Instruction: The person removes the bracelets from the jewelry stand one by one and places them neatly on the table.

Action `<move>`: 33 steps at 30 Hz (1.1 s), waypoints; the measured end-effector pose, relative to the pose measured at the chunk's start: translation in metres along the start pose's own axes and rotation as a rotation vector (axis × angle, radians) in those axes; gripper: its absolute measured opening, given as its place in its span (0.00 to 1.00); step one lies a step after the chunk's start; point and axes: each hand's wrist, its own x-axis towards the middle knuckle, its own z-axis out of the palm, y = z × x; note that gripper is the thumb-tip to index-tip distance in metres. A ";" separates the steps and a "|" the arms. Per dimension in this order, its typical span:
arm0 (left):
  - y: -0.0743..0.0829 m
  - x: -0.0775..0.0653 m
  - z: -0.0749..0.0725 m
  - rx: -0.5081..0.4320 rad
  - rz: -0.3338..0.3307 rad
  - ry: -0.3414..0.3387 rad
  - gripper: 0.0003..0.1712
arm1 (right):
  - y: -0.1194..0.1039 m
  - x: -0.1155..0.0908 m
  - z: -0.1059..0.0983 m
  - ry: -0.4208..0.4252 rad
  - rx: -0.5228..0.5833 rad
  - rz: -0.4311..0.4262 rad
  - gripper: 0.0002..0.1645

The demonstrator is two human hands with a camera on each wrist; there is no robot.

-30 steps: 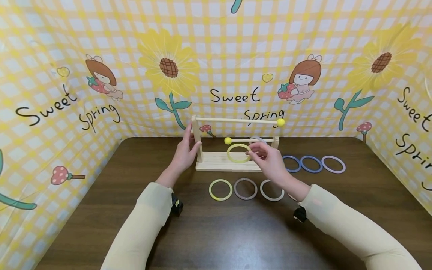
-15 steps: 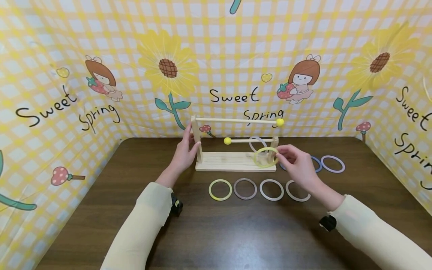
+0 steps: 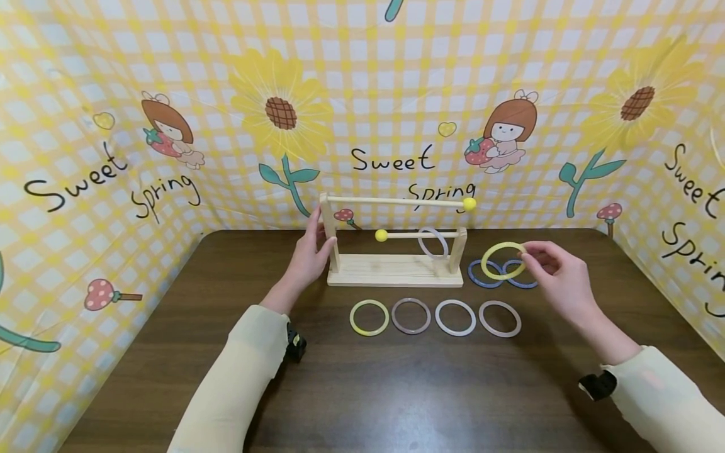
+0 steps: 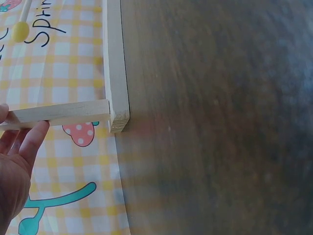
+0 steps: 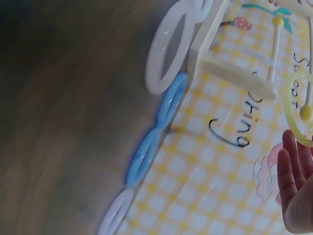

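Observation:
My left hand grips the left post of a wooden stand, fingers on one side and thumb on the other. Between its thumb and fingertips, my right hand pinches a yellow ring by its right edge. That ring is raised right of the stand and overlaps two blue rings in the head view. A pale lavender ring hangs on the stand's lower rod. The upper rod bears no ring and ends in a yellow ball.
In front of the stand lie a yellow-green ring, a greyish-purple ring, a white ring and a pale pinkish ring. Another lavender ring lies beyond the blue pair. Checked cloth hangs behind the table.
My right hand has carried the yellow ring rightward, from before the lower rod's ball end to past the stand's right side. The left hand has stayed on its post.

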 end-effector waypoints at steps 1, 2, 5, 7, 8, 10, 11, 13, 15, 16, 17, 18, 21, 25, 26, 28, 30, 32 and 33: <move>0.000 0.000 0.000 0.002 0.000 0.001 0.43 | 0.002 -0.002 -0.003 -0.001 -0.003 0.002 0.08; 0.000 0.000 0.000 0.002 0.001 0.001 0.43 | 0.004 -0.003 -0.005 -0.002 -0.003 0.000 0.09; -0.001 0.000 0.000 0.003 -0.003 0.003 0.43 | 0.009 -0.008 -0.012 0.006 -0.029 -0.015 0.10; -0.001 0.000 0.000 0.004 -0.005 0.003 0.43 | 0.012 -0.011 -0.016 0.010 -0.045 -0.029 0.11; -0.001 0.000 0.000 0.004 -0.005 0.003 0.43 | 0.014 -0.012 -0.018 0.013 -0.055 -0.037 0.11; -0.002 0.000 0.000 0.004 -0.003 0.005 0.43 | 0.017 -0.014 -0.022 0.015 -0.073 -0.051 0.12; -0.002 0.000 0.000 0.003 -0.001 0.005 0.43 | 0.019 -0.015 -0.024 0.015 -0.088 -0.057 0.12; -0.001 -0.001 0.000 0.001 0.005 0.007 0.43 | 0.023 -0.016 -0.027 0.012 -0.116 -0.069 0.12; -0.001 0.000 0.000 -0.002 0.009 0.008 0.43 | 0.027 -0.018 -0.030 0.008 -0.147 -0.080 0.13; -0.001 0.000 -0.001 -0.002 0.009 0.010 0.43 | 0.029 -0.018 -0.031 0.002 -0.161 -0.086 0.14; 0.000 0.000 -0.001 -0.003 0.008 0.010 0.43 | 0.031 -0.019 -0.032 -0.010 -0.174 -0.090 0.14; -0.001 0.000 -0.001 -0.002 0.008 0.009 0.43 | 0.033 -0.020 -0.033 -0.025 -0.181 -0.095 0.15; -0.002 0.000 0.000 0.002 0.005 0.008 0.43 | 0.041 -0.021 -0.036 -0.089 -0.214 -0.116 0.16; -0.002 0.001 0.001 0.005 -0.004 0.004 0.43 | 0.053 -0.022 -0.039 -0.197 -0.296 -0.137 0.15; -0.002 0.001 0.001 0.006 -0.009 0.003 0.43 | 0.056 -0.022 -0.041 -0.226 -0.315 -0.140 0.14; -0.002 0.001 0.000 0.006 -0.012 0.001 0.43 | 0.061 -0.022 -0.044 -0.286 -0.344 -0.140 0.13; -0.002 0.001 0.000 0.006 -0.012 -0.001 0.43 | 0.066 -0.021 -0.047 -0.335 -0.360 -0.139 0.12; -0.002 0.001 0.000 0.008 -0.013 0.001 0.43 | 0.071 -0.020 -0.050 -0.369 -0.371 -0.139 0.12; -0.001 0.001 0.000 0.009 -0.012 0.002 0.43 | 0.073 -0.019 -0.051 -0.382 -0.376 -0.135 0.11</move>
